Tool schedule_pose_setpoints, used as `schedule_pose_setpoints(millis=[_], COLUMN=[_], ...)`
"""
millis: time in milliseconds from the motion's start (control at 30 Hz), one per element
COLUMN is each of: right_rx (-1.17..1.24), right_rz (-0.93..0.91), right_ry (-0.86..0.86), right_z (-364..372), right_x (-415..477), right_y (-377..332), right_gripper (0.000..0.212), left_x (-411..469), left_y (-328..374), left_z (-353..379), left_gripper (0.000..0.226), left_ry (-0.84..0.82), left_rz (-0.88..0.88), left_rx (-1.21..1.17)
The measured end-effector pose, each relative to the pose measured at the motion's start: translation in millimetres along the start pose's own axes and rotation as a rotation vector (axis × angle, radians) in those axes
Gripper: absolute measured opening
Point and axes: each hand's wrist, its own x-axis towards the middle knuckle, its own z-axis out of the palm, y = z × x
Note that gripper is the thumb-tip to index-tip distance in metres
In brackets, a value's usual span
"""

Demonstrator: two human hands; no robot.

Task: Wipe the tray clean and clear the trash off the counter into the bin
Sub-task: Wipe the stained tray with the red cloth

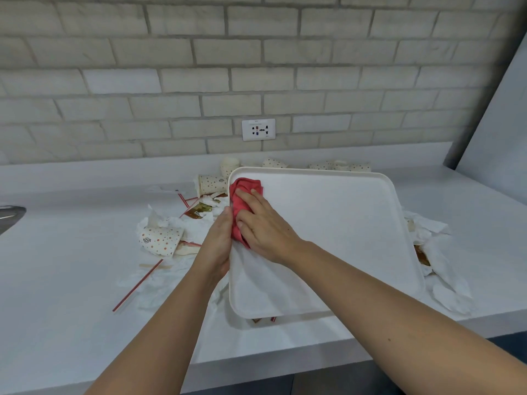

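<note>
Tray tilted over litter on white counter | left hand grips tray's left rim | right hand, fingers flat, presses red cloth near tray's far-left corner | dotted paper cups beside

place: kitchenette or café service area | evidence: white bench against pale brick wall; wall socket; sink rim at left; dotted paper cups, straws

Nothing in front of you can be read. The small label atop the wall socket is too blurred to make out. The round emblem on the dotted paper cup shows no legible lettering.
</note>
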Motion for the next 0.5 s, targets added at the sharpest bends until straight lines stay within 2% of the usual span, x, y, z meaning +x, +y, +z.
schedule_pose_setpoints(millis=[167,300,500], right_rx=[0.030,0.066,-0.018], right_rz=[0.000,-0.001,0.100], right_ry=[0.131,0.227,0.278], right_z=[-13.3,-24.5,-33.8], right_x=[15.8,25.9,26.4], right_y=[-0.5,-1.5,11.9], right_gripper=[0.031,0.042,0.048], left_x=[1.4,3.6,12.0], left_y=[11.5,16.9,12.5], left_z=[4.8,10.8,16.8], left_gripper=[0.034,0.044,0.019], left_ry=[-0.020,-0.023,-0.065], left_rz=[0.081,0.073,0.062], left_rx=[0.059,0.052,0.060])
